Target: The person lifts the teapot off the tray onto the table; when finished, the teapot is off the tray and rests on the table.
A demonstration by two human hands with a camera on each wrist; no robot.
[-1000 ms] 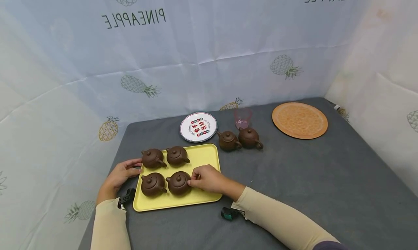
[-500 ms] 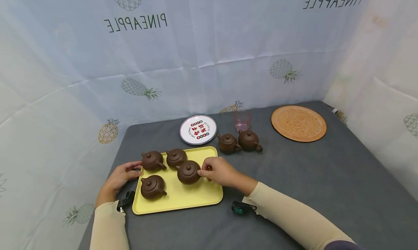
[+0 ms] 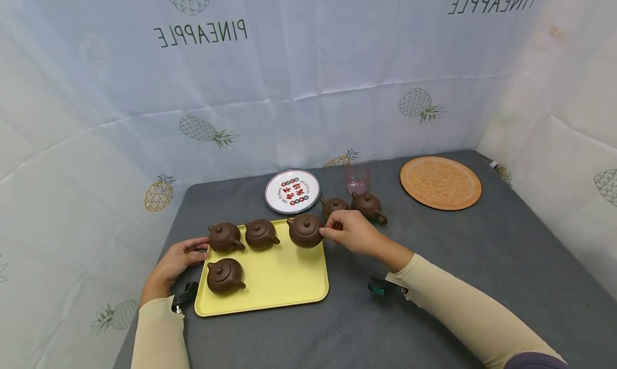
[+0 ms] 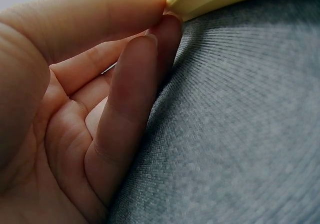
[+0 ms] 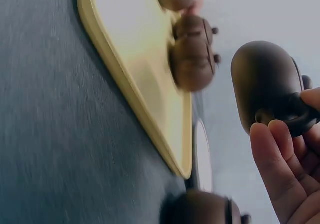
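My right hand [image 3: 356, 232] grips a brown teapot [image 3: 305, 232] by its handle, over the back right part of the yellow tray [image 3: 270, 283]. In the right wrist view this teapot [image 5: 262, 76] is lifted clear of the tray, thumb and fingers around the handle. At the tray's left edge, my left hand [image 3: 179, 261] pinches the rim between thumb and fingers, as the left wrist view shows. Two teapots stand in the tray's back row, one at the far left [image 3: 224, 238] and one beside it [image 3: 260, 235]. Another teapot [image 3: 225, 276] stands at the front left.
Behind the tray, two more brown teapots stand on the grey table, one partly hidden by my right hand [image 3: 333, 205], the other just right of it [image 3: 367, 205]. Near the back are a white printed plate [image 3: 292, 191], a clear pinkish cup [image 3: 358, 179] and a round orange-brown mat [image 3: 441, 183].
My right hand has lifted the front-row right teapot and carried it back and to the right, over the tray's back right corner. The left hand has stayed at the tray's edge.
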